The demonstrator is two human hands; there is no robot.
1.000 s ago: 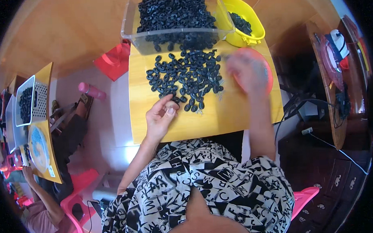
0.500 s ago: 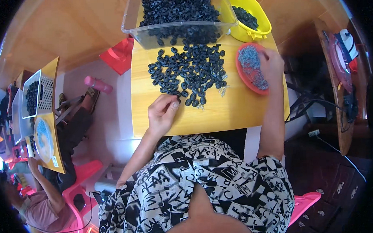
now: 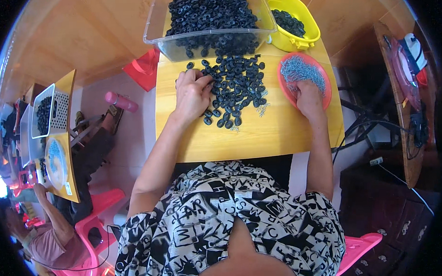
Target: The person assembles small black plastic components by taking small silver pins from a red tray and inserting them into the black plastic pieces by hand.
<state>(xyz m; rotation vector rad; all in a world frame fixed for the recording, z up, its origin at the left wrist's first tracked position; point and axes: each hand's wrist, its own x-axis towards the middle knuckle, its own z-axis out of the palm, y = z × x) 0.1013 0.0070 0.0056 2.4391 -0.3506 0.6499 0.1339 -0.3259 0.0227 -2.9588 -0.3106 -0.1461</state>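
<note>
Small black oval plastic pieces [image 3: 236, 84] with holes lie in a loose pile on the yellow table [image 3: 260, 141]. Over the pile's left side my left hand [image 3: 192, 95] is bent, fingers curled down among the pieces; whatever the fingertips grip is hidden beneath it. To the right, a red-orange plate [image 3: 328, 93] holds a heap of tiny blue-grey metal pieces [image 3: 301, 71] that look like screws. My right hand [image 3: 308, 98] reaches into this heap with its fingers drawn together, the tips sunk among the pieces. Several similar tiny pieces [image 3: 262, 107] lie beside the black pile.
A clear bin [image 3: 167, 48] full of black pieces stands at the table's far side, beside a yellow tub [image 3: 312, 25]. At the left, another person [image 3: 54, 241] sits by a second table with a white basket [image 3: 59, 112]. A pink bottle [image 3: 121, 101] lies over there.
My left hand has moved up from the pile's near edge onto its left side. My right hand has shifted from the plate's right rim into the heap of tiny pieces.
</note>
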